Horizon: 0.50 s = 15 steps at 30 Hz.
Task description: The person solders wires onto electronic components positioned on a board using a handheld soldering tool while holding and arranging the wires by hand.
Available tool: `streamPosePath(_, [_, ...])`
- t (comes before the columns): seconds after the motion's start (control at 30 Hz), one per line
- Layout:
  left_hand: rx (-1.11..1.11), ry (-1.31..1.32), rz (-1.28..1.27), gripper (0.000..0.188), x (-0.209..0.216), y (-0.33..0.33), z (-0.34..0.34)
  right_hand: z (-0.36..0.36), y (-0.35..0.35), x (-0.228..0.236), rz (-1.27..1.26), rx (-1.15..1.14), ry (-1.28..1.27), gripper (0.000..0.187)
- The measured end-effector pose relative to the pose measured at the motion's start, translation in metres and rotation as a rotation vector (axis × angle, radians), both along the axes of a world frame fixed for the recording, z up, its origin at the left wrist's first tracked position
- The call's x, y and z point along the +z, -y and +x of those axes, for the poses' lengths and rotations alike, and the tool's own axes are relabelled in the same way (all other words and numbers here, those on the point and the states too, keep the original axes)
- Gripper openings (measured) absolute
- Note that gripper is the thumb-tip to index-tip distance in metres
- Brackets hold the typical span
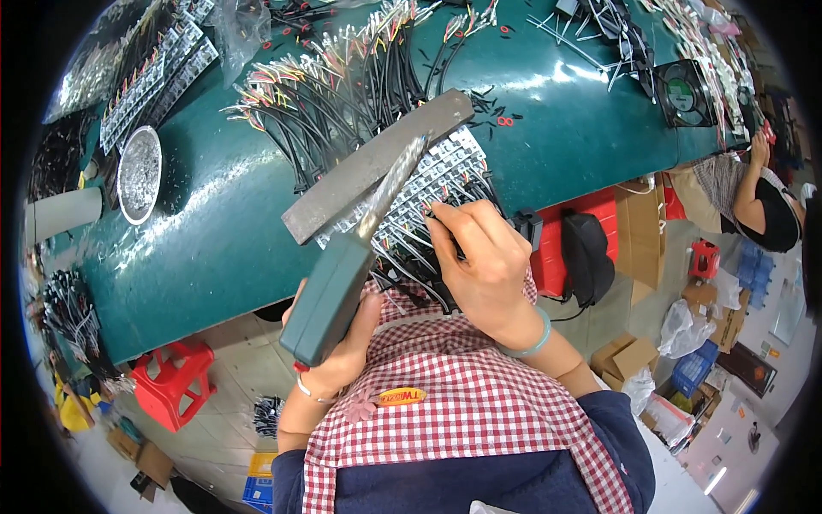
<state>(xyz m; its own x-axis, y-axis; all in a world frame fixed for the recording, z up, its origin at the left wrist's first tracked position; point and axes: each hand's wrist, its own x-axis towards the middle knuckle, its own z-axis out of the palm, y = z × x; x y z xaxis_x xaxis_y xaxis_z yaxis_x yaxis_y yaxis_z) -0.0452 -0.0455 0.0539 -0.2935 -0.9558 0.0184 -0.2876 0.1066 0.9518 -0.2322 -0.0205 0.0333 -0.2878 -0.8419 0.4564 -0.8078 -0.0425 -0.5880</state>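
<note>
My left hand [342,351] is wrapped round the dark green handle of a soldering gun [324,295]. Its long, silvery barrel slants up and away over a grey metal bar [342,184]. That bar lies across a panel of small white circuit boards [454,163] at the table's near edge. At the panel's near side, my right hand [484,261] has thumb and forefinger pinched on a thin wire [428,211]; the fingers partly hide it. Black cables [411,270] with pale ends hang from the boards toward my checked apron.
Beyond the bar, bundles of black cables [372,94] spread over the green table [223,248]. A bowl [157,184] stands left, more board panels [163,81] far left, and a black fan [683,94] far right. Below are a red stool [175,385] and cartons [625,355]. Another person [762,206] is at right.
</note>
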Motion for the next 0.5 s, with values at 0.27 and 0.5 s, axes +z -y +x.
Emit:
streamPosePath(0.27, [-0.065, 0.187, -0.134, 0.028, -0.016, -0.025, 0.042, 0.001, 0.002, -0.001, 0.024, -0.016, -0.039, 0.016])
streamPosePath(0.5, [-0.144, 0.217, -0.212, 0.025, -0.005, -0.014, 0.039, 0.002, 0.001, 0.000, 0.050, -0.023, -0.056, 0.016])
